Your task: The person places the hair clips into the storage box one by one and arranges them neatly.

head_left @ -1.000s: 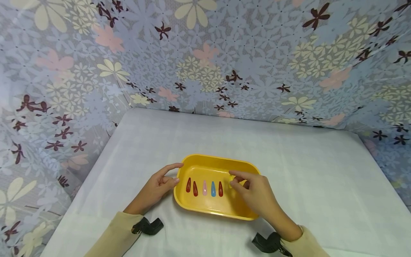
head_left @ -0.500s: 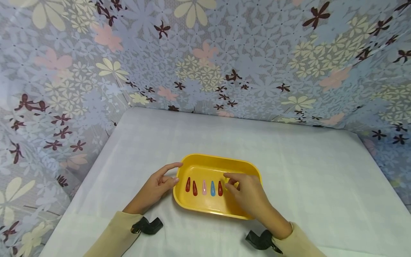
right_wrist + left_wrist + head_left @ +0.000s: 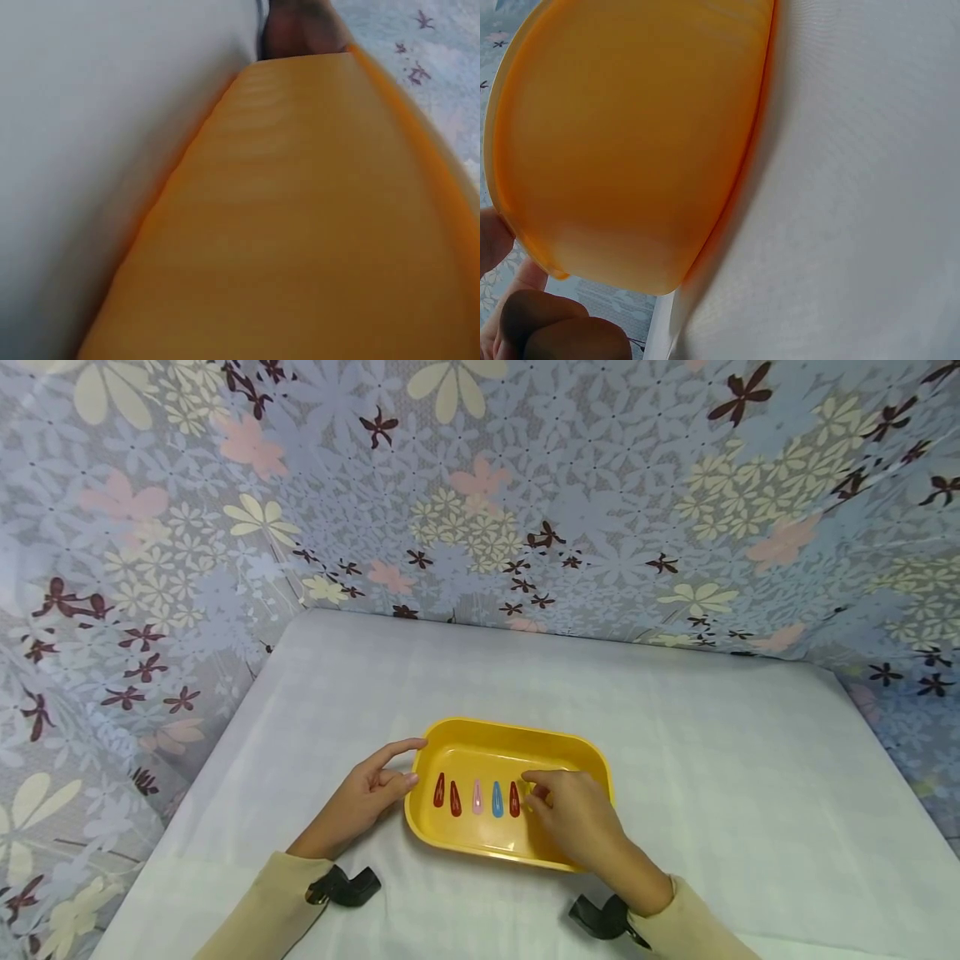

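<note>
A yellow tray (image 3: 468, 841) lies on the white-covered table. Inside it runs a row of snap hair clips: a red clip (image 3: 439, 790), a second red clip (image 3: 455, 798), a pink clip (image 3: 477, 797), a blue clip (image 3: 497, 799) and another red clip (image 3: 514, 799). My right hand (image 3: 583, 817) reaches over the tray's right part and pinches a yellow hair clip (image 3: 528, 790) by its ends, just right of the last red one; fingers mostly hide it. With index fingertip and thumb, my left hand (image 3: 362, 800) touches the tray's left end; its other fingers are curled beneath.
White cloth (image 3: 712, 760) covers the table around the tray. A flowered fabric (image 3: 480, 493) hangs behind and at both sides. Each wrist bears a black camera mount, such as the left mount (image 3: 345, 887).
My right hand has moved left and slightly down, bringing the yellow hair clip beside the rightmost red one. My left hand and the tray have barely moved.
</note>
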{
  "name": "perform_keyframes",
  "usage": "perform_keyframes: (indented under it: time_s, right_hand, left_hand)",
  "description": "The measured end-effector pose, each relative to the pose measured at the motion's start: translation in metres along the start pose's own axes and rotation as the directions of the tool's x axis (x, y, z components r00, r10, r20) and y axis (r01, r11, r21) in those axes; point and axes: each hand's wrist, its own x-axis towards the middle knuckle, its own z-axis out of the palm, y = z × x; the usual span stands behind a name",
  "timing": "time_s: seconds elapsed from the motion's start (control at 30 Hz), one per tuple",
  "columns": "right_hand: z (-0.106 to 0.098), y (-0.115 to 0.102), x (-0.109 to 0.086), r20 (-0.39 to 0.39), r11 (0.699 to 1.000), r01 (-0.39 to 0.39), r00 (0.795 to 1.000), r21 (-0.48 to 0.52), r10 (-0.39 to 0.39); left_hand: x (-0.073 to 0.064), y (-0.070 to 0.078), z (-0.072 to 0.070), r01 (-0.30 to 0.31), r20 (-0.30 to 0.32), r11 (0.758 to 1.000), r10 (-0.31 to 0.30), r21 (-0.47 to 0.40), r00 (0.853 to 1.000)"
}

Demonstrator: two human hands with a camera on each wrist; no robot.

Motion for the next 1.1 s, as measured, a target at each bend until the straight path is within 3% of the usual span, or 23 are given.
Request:
perform_keyframes:
  time_s: [0.57,1.1]
  right_hand:
    - [0.0008,-0.0014,-0.0001,0.028,1.000,0.013,1.000,-0.010,-0.013]
    - [0.0029,0.0000,0.0000,0.034,0.993,-0.001,0.999,-0.121,0.005]
  left_hand:
    - [0.0005,0.0019,0.0001,0.016,0.004,1.000,-0.016,0.011,1.000]
    - [0.0003,0.0009,0.0013,0.004,0.000,1.000,-0.004,-0.001,1.000]
